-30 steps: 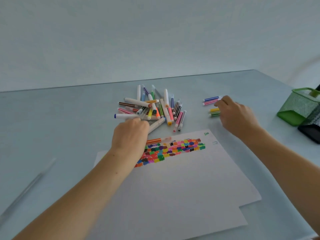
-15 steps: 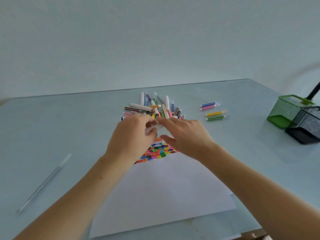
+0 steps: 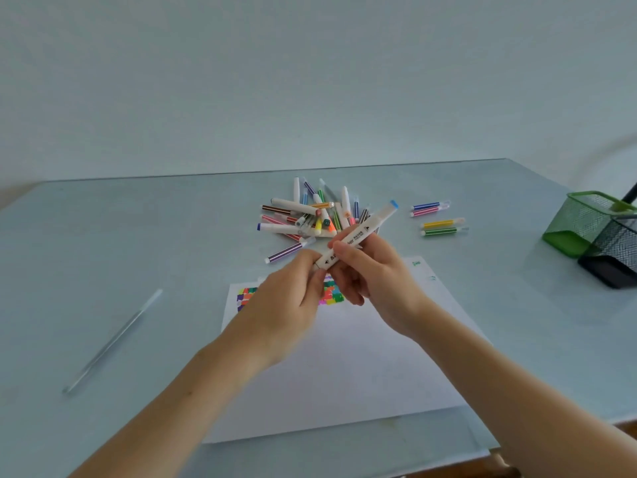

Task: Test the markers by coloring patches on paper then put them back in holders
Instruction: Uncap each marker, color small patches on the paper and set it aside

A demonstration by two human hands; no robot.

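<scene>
Marker [image 3: 358, 235] pinched between fingers, both hands.

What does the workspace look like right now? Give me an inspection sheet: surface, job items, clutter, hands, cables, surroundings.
Surface: pale blue table, bare wall behind.
Job's things: white marker with a blue end, held above the paper; coloured patches partly hidden by the hands; marker pile beyond the paper; four striped markers lying apart to its right; green mesh holder and black mesh holder at far right.
Clutter: thin clear stick on the table, left side.
Hands: left hand pinches the marker's lower end; right hand grips its barrel.
Cables: nothing seen.
Surroundings: dark rod behind the holders, identity unclear.
</scene>
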